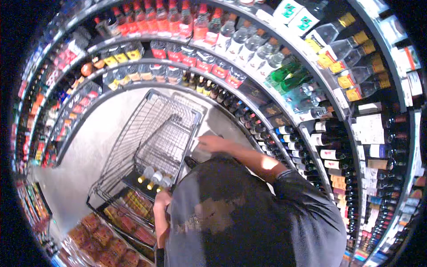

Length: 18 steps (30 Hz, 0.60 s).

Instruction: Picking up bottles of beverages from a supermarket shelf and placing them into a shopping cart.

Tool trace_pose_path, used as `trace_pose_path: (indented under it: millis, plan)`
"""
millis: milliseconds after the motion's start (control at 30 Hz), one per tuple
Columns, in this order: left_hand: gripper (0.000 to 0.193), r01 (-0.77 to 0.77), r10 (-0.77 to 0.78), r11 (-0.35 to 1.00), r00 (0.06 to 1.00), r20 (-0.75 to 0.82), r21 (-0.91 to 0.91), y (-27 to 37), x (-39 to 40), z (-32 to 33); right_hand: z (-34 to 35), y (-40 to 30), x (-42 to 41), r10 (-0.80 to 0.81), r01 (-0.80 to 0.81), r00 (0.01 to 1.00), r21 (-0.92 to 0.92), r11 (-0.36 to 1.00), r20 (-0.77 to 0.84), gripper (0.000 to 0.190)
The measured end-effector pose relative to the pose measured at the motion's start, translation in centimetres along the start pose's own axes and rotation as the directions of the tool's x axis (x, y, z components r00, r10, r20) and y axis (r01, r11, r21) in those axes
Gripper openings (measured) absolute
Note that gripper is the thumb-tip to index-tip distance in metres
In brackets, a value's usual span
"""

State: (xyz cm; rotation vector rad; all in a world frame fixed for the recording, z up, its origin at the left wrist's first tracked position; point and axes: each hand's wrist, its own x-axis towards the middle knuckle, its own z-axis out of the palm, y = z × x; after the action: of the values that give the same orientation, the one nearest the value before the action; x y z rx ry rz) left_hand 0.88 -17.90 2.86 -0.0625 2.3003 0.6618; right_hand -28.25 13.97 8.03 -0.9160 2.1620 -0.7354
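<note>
A wire shopping cart (146, 96) stands before me, its long basket stretching away to the upper right. Several clear bottles with yellow caps (150, 185) lie at its near end, on a dark surface, caps towards me. My left hand (162, 199) is at this near end, right beside the rightmost cap; its fingers are partly hidden, so its grip cannot be told. My right hand (209, 143) reaches across to the cart's right side rim, fingers blurred and pointing left. Whether it touches the rim does not show. My dark shirt (247, 207) fills the lower middle.
Shelves of red-labelled bottles (173, 20), clear bottles (247, 46) and wine bottles (328, 153) curve around the far and right sides. Packaged baked goods (103, 240) and a dark-edged display of wrapped packs (133, 223) lie at lower left. Pale floor (93, 143) shows left of the cart.
</note>
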Motion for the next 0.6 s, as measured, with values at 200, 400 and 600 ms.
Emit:
trace_pose_path:
  millis: [200,400,600]
  plan:
    - [0.044,-0.011,0.011,1.000,1.000,-0.020,-0.014,11.4,7.1,-8.0,-16.3,4.9,-9.1,0.135,-0.072,0.858,0.145,0.987,-0.495,0.036]
    - [0.048,-0.122,0.131,0.981,0.990,0.052,-0.148,23.7,11.1,-16.4,-33.7,-1.8,-22.5,0.265,0.186,0.248,0.315,0.931,-0.932,0.021]
    - [0.034,-0.469,0.560,0.758,0.825,0.081,-0.453,34.8,18.2,-18.7,-42.2,0.5,-29.8,-0.022,0.127,-0.365,-0.074,0.989,-0.931,0.021]
